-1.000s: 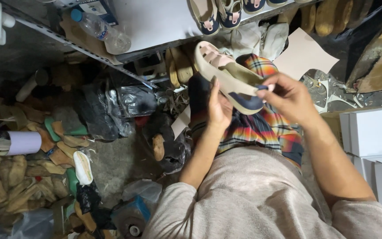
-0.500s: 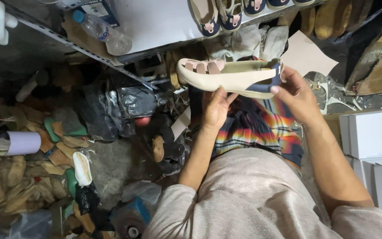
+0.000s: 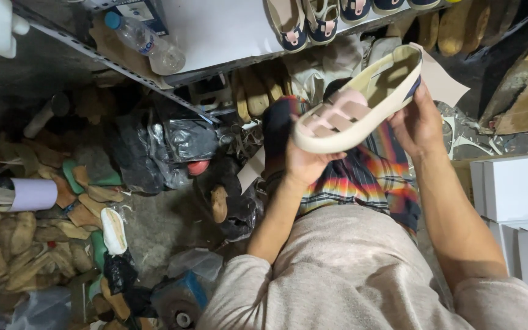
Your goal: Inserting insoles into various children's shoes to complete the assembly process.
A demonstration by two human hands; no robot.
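Observation:
I hold a cream-soled sandal (image 3: 362,101) with pink straps and a dark blue heel trim up in front of me, over my plaid-covered lap (image 3: 362,183). My left hand (image 3: 304,162) cups the toe end from below. My right hand (image 3: 417,122) grips the heel end at the side. The sandal is tilted, heel up toward the upper right, with its footbed facing me.
A white shelf (image 3: 227,30) above carries more sandals (image 3: 307,21) and a plastic bottle (image 3: 148,43). Black plastic bags (image 3: 160,146), wooden shoe forms (image 3: 13,244), a paper roll (image 3: 29,194) and scraps clutter the floor on the left. White boxes (image 3: 514,195) stand at the right.
The sandal has been turned in my hands from lying level with its side toward me to tilted, heel raised to the right and footbed facing me. My right hand moved up with it.

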